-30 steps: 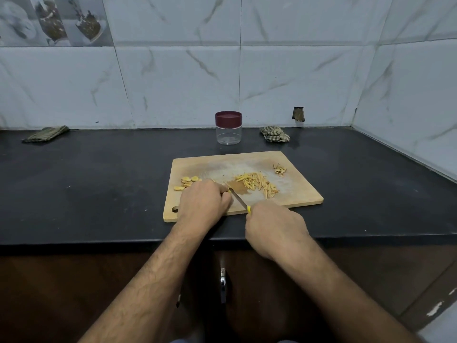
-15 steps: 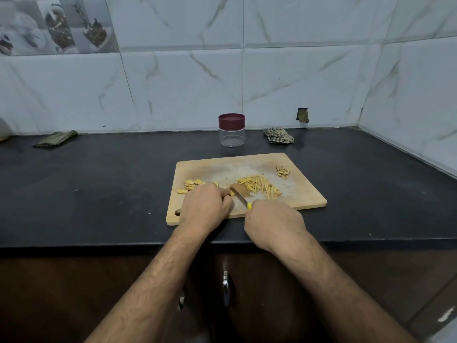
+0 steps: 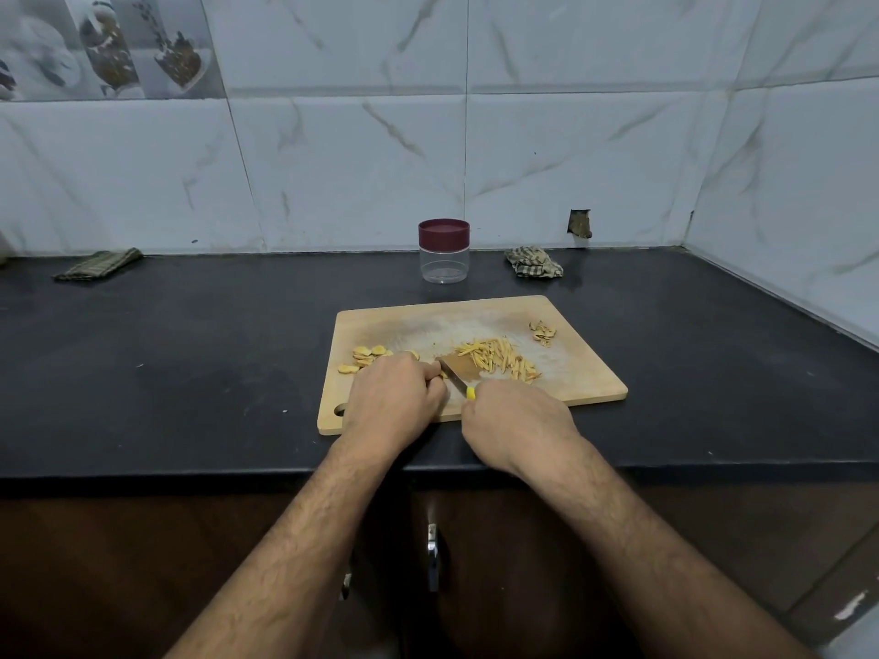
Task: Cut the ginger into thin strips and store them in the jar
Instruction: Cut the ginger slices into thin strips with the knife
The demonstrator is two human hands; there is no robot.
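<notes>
Left of the grip lie uncut ginger slices [image 3: 364, 358]; the left hand [image 3: 395, 397] keeps its curled fingers on a piece, what exactly hidden. The right hand [image 3: 516, 420], clamped on the knife [image 3: 455, 373], has barely shifted, so slicing continues; strips [image 3: 497, 358] lie beyond the blade on the board [image 3: 585, 373], with the jar [image 3: 444, 250] still lidded on the worktop [image 3: 190, 354].

Matt wooden board [image 3: 585, 373]; clear plastic jar [image 3: 444, 266]; glossy marble-look tiles [image 3: 356, 159]

- The knife [image 3: 455, 375] in the right hand [image 3: 516, 423] is showing more of its flat blade, and is now lying closer against the ginger strips [image 3: 497, 359] near the board's middle.
- The left hand [image 3: 395, 404] is creeping slightly toward the blade, its fingertips touching it.
</notes>
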